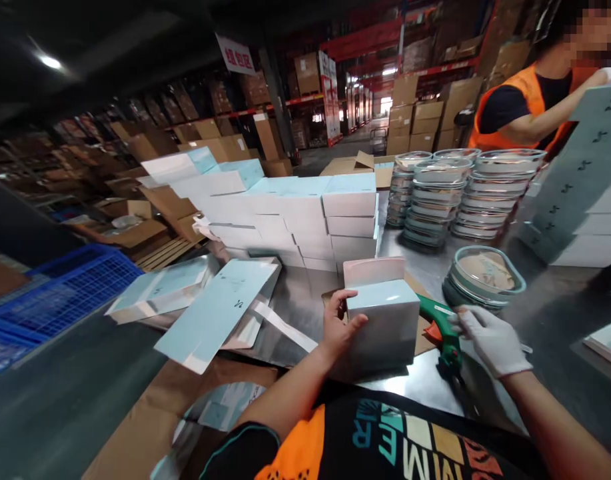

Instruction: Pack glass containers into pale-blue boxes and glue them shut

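Observation:
My bare left hand [341,327] grips the left side of a small carton [382,327], with the thumb on its near face and the fingers behind. The carton has a pale blue top and stands on the metal table, one flap [374,270] raised at the back. My right hand [492,341], in a white glove, is closed with fingertips together beside a green glue gun [450,340] with an orange trigger. Whatever is in those fingertips is hidden. Beyond it sit glass food containers [485,270] with pale green rims.
White and blue cartons [290,220] form a wall at the table's back. Flattened cartons [220,300] lie left, above an open brown box [150,413]. Stacked glass containers [438,200] stand back right, near a person in an orange vest [515,107]. A blue crate [65,293] is far left.

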The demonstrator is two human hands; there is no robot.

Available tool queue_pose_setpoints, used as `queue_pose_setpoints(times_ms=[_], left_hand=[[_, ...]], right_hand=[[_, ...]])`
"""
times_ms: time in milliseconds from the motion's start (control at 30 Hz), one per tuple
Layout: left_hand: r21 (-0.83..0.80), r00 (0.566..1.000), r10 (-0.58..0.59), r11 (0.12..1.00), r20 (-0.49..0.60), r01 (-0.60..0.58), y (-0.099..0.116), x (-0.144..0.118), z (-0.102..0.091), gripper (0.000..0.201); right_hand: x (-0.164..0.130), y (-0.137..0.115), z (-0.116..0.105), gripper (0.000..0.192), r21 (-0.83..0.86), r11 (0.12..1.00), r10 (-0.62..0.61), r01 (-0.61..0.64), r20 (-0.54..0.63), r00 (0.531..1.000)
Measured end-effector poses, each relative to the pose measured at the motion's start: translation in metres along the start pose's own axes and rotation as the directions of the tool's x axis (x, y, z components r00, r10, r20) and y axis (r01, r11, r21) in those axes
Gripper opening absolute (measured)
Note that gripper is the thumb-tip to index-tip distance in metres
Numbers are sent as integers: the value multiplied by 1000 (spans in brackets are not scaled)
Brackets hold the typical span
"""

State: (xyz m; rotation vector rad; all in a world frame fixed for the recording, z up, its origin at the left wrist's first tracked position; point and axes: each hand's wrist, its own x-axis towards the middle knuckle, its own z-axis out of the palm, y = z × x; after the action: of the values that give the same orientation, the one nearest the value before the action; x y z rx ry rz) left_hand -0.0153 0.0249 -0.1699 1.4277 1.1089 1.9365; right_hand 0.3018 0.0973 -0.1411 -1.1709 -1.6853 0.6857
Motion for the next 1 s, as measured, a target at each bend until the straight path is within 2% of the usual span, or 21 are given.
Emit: queue_pose_setpoints(times_ms=[67, 100, 167, 233, 300, 367, 433, 500, 600, 700, 767, 800, 833, 867, 933, 967, 1000], left_hand=[[4, 999, 24, 1000, 45, -24, -1, 0, 2, 66], [5, 997, 32, 999, 74, -33, -2, 0, 4, 66], [1, 991, 54, 999, 122, -54, -2, -1, 5, 63], [-28, 986, 95, 995, 134, -92, -3, 0, 5, 58], [-89, 983, 145, 987, 113, -135, -3, 3, 1, 54], [-136, 974, 201, 973, 106, -186, -1, 8, -5, 57], [-103, 948, 259, 965, 183, -243, 3, 14, -12, 55], [-33, 896, 301, 951, 326, -308, 10, 20, -19, 40], [26, 831, 304, 934, 466, -356, 20, 26, -25, 31], [41, 827, 264, 944, 496, -326, 23, 29, -26, 34], [36, 832, 241, 954, 499, -298, 20, 28, -25, 33], [31, 846, 224, 962, 485, -273, 16, 26, -24, 36], [23, 872, 199, 972, 448, -234, 12, 22, -24, 48], [10, 904, 157, 985, 397, -175, 8, 18, -25, 70], [-24, 957, 6, 1000, 290, 1, -2, 8, -29, 127], [-21, 955, -108, 993, 277, 119, -6, 2, -31, 147], [13, 930, -246, 968, 272, 252, -10, -5, -33, 157]], right_hand=[[6, -25, 23, 61, 250, 961, 94, -113, 89, 992], [10, -38, 37, 70, 333, 936, 67, -110, 140, 988], [16, -60, 60, 72, 387, 921, -28, -55, 206, 978], [19, -68, 71, 69, 366, 931, -96, -10, 270, 958], [17, -64, 71, 74, 316, 947, -155, 55, 303, 940], [11, -54, 64, 74, 254, 951, -252, 179, 295, 922], [3, -44, 58, 58, 219, 926, -362, 307, 284, 888], [-4, -41, 54, 36, 241, 894, -438, 377, 299, 848], [-9, -45, 54, 28, 280, 875, -474, 396, 326, 818], [-9, -50, 55, 25, 291, 864, -495, 411, 338, 800], [-9, -49, 57, 23, 276, 875, -477, 398, 350, 807], [-10, -47, 57, 27, 249, 895, -440, 370, 351, 827], [-12, -44, 58, 39, 210, 923, -378, 322, 349, 857], [-13, -41, 59, 59, 157, 955, -290, 250, 335, 897], [-15, -36, 62, 102, 49, 997, -75, 64, 255, 964], [-14, -35, 63, 113, 9, 999, 32, -34, 192, 981], [-11, -35, 65, 117, -11, 993, 120, -120, 123, 985]])
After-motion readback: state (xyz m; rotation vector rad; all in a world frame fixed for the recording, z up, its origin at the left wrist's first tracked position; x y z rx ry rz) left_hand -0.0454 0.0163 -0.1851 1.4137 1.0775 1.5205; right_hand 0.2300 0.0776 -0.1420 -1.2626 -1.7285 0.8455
